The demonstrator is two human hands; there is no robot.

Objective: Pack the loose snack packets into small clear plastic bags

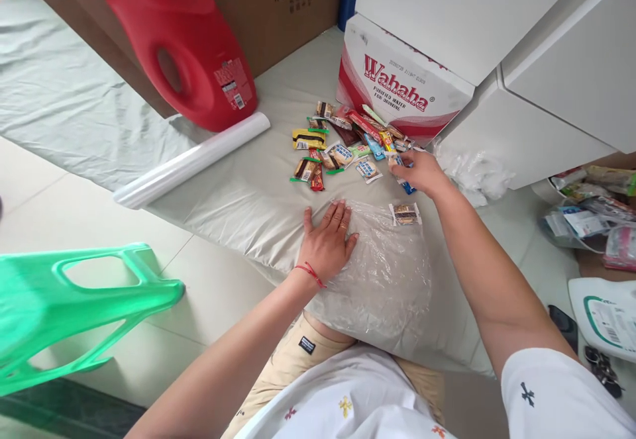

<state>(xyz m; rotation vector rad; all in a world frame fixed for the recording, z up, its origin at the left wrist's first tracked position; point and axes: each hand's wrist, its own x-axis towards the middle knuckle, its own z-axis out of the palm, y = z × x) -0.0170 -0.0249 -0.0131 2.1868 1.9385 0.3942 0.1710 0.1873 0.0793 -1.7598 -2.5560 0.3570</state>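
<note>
My left hand [328, 243] lies flat, fingers spread, on the top edge of a clear plastic bag [382, 273] spread over the grey cloth. A small wrapped snack [405, 214] rests on the bag's upper right corner. Beyond, a loose pile of snack packets, among them a yellow packet [308, 139] and a white and blue packet [368, 169], lies in front of the Wahaha carton. At the pile's right side my right hand [420, 171] has its fingers closed on a small snack packet [394, 159]; the fingers partly hide it.
The Wahaha carton [397, 81] stands behind the pile, against white drawers [556, 108]. Crumpled clear plastic [472, 171] lies to the right. A white roll [193, 161] and a red jug [199, 61] are at the left. A green stool [44, 300] stands on the floor.
</note>
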